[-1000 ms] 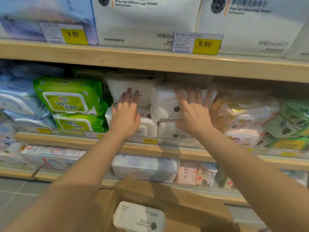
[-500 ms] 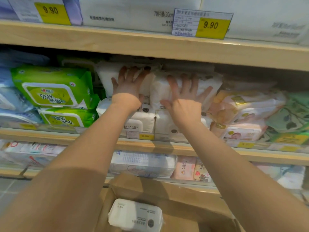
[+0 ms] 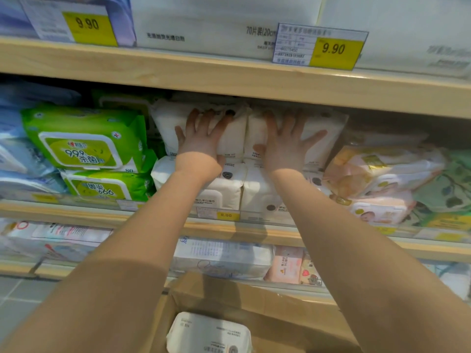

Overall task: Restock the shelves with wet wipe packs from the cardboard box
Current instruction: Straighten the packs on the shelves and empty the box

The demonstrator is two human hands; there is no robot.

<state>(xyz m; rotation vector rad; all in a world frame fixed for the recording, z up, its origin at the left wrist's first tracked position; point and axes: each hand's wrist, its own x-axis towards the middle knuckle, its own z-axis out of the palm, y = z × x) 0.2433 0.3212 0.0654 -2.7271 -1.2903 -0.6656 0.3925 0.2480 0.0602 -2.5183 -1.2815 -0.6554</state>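
Green packs (image 3: pixel 84 146) stacked at left, pink baby-print packs (image 3: pixel 382 171) at right, yellow 9.90 price tags (image 3: pixel 334 50) above, grey floor tiles (image 3: pixel 20 299) below left.

Wooden shelf (image 3: pixel 254 226) (stacked wipe packs (image 3: pixel 229 192))

two yellow price tags (image 3: pixel 332 49) on the top shelf edge both say 9.90, and the small tag (image 3: pixel 226 215) lower down too. green packs (image 3: pixel 84 151) read 999 upside down, one has 80. white box (image 3: pixel 216 24) up top says 70.
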